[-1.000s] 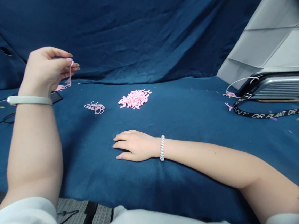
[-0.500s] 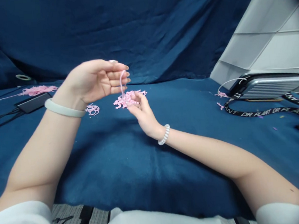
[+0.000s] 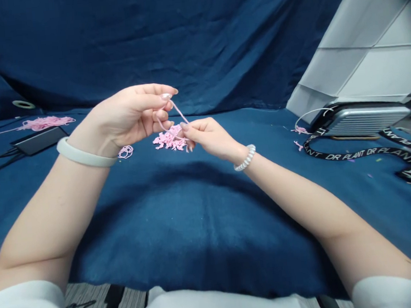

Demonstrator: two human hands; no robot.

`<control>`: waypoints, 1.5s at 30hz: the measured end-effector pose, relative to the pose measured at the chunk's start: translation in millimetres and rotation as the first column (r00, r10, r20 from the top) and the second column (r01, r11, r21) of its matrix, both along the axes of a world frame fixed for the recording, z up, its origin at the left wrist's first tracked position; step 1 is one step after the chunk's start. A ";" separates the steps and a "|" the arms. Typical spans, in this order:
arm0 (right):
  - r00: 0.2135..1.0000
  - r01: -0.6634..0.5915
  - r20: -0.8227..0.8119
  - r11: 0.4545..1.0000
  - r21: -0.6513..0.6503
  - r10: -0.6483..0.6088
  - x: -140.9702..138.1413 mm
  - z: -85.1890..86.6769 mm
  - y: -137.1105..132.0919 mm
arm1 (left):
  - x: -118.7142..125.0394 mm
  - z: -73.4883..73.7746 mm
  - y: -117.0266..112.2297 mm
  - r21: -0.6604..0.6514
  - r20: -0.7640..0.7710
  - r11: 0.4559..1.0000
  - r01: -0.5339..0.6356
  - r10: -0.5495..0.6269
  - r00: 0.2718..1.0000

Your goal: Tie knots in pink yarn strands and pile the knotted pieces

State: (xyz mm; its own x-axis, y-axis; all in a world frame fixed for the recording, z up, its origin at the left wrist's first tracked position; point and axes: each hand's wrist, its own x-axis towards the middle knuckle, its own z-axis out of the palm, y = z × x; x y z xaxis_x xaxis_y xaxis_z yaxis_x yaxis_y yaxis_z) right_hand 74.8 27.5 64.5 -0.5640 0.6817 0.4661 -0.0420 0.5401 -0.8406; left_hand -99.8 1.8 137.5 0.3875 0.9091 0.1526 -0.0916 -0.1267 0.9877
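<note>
A strand of pink yarn [image 3: 179, 112] is stretched between my two hands, above the blue cloth. My left hand [image 3: 142, 109] pinches it between thumb and fingers, and part of the strand loops below the fingertips. From the right, my right hand [image 3: 213, 136] grips the yarn's other part between thumb and forefinger. Just behind and below the hands lies a pile of short knotted pink yarn pieces [image 3: 168, 139], partly hidden by my fingers. A small coil of pink yarn [image 3: 125, 152] rests by my left wrist.
On the left, a pink yarn heap [image 3: 46, 123] lies behind a dark flat box [image 3: 39, 140] with black cables. A silver ribbed case [image 3: 368, 119] and a black lettered strap [image 3: 353, 155] occupy the right. Blue cloth [image 3: 203, 211] covers the surface, and a grey panel leans behind.
My left thumb has closed with the fingers on the yarn. My right hand has moved right and slightly up, drawing the strand out between both hands.
</note>
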 end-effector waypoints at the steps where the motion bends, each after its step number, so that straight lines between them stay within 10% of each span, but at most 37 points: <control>1: 1.000 -0.008 0.010 1.000 0.017 0.008 3.6 2.9 2.1 | -1.0 0.5 0.2 -0.012 -0.019 1.000 0.005 -0.006 1.000; 9: 0.988 0.123 -0.113 0.984 0.128 -0.109 33.2 27.0 18.2 | 0.8 -7.8 3.2 -0.018 -0.319 0.996 0.092 -0.093 0.943; 15: 0.950 0.017 -0.310 0.995 -0.103 -0.048 48.8 41.2 18.6 | -0.1 -10.3 -0.7 0.111 -0.473 0.988 0.103 -0.039 0.880; 23: 0.817 -0.012 -0.543 0.936 -0.352 -0.194 59.8 48.5 27.1 | 8.0 -0.1 -23.5 -0.044 -0.550 0.974 0.220 -0.208 0.809; 28: 0.833 0.060 -0.489 0.921 -0.385 -0.259 71.0 50.9 38.9 | 9.8 5.3 -30.7 0.090 -0.556 0.992 0.093 -0.027 0.831; 32: 0.826 0.132 -0.465 0.911 -0.390 -0.319 74.3 47.4 50.4 | 10.0 9.9 -37.7 0.398 -0.607 0.906 0.144 0.142 0.782; 36: 0.820 0.075 -0.465 0.868 -0.491 -0.334 58.7 38.0 46.0 | 18.4 9.6 -49.2 0.681 -0.286 0.730 -0.066 0.347 0.893; 40: 0.838 -0.025 -0.440 0.782 -0.623 -0.324 30.7 21.9 32.8 | 36.8 4.4 -59.8 0.530 0.093 0.845 -0.067 0.020 0.995; 45: 0.878 -0.006 -0.365 0.754 -0.657 -0.311 13.1 -0.7 26.5 | 49.2 -3.0 -59.0 0.265 0.240 0.964 -0.024 -0.042 0.970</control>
